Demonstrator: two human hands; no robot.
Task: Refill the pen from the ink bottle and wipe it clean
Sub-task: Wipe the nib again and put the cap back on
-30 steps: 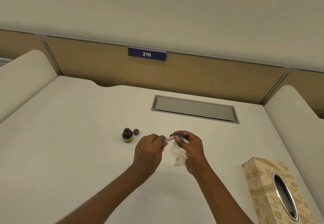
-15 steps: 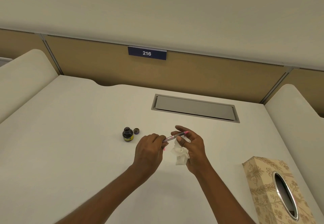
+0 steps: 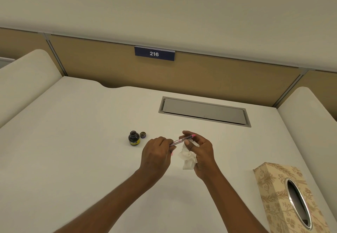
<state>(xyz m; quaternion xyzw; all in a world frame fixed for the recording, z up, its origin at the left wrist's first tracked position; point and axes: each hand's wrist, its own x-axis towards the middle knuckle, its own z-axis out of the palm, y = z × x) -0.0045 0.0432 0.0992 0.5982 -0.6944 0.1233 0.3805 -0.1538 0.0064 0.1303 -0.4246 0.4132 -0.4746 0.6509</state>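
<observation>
Between pinching hands (image 3: 156, 154) (image 3: 202, 153), pen (image 3: 182, 139) and tissue (image 3: 187, 159).

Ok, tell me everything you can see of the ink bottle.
The ink bottle is small, of dark glass as it looks, with a round body, a narrower neck and a yellow-and-black label low on its front. It stands upright and uncapped on the white desk; its cap lies close beside it, toward the right. Neither hand touches it: the left hand, gripping the pen, is the nearer, to its right.
</observation>
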